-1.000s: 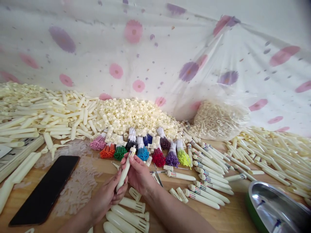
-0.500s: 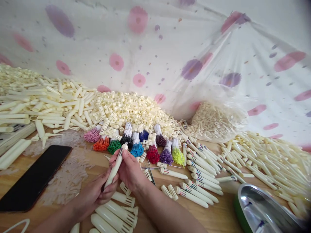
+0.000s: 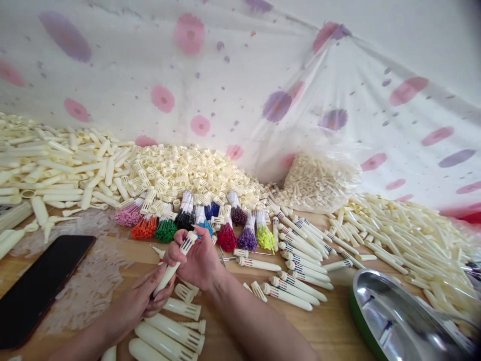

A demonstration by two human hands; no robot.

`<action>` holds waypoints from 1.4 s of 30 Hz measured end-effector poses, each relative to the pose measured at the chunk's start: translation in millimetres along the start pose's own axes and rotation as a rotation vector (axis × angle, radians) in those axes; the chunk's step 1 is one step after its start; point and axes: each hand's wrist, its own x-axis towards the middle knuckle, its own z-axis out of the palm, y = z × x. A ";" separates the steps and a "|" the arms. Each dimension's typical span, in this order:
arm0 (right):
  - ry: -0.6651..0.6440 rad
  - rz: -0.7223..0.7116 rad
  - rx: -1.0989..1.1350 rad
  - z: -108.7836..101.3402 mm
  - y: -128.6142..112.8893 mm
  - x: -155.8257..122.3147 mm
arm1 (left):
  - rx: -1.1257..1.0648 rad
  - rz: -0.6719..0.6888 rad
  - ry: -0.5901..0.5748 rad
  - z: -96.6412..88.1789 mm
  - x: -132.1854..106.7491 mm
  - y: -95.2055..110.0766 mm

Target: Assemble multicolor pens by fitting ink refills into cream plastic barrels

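Note:
A cream multicolour pen [image 3: 167, 277] is held tilted above the table, its slotted top pointing up and away. My left hand [image 3: 149, 295] is closed round the lower barrel. At the upper end my right hand [image 3: 199, 261] has its fingers round the slotted part, with the thumb raised beyond the tip. Coloured sliders show in the slots. Just beyond the hands lie bundles of coloured refills, among them a green bundle [image 3: 166, 228] and a red bundle [image 3: 227, 236]. Beneath my wrists are several slotted cream barrels [image 3: 169, 333].
Assembled pens [image 3: 287, 296] lie in a row on the right, beside a green-rimmed metal tray [image 3: 394, 321]. A black phone [image 3: 45, 286] lies left among small clear pieces [image 3: 84, 288]. Behind are heaped slotted collars [image 3: 191, 170] and a plastic bag of small parts [image 3: 319, 183].
The view has swung a little to the right. My right thumb has lifted off the pen's top, and the slots with coloured sliders now show more fully. Both hands still hold the pen.

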 end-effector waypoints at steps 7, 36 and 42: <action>0.051 -0.088 -0.049 -2.1 11.1 2.6 | -0.100 0.017 -0.108 -4.3 -1.9 4.8; 0.014 -0.089 0.074 2.1 8.4 9.0 | -0.239 -0.144 -0.171 -4.1 -8.6 14.9; 0.174 -0.184 -0.119 -3.6 -4.9 7.9 | -0.370 -0.217 -0.270 -7.6 -11.1 16.9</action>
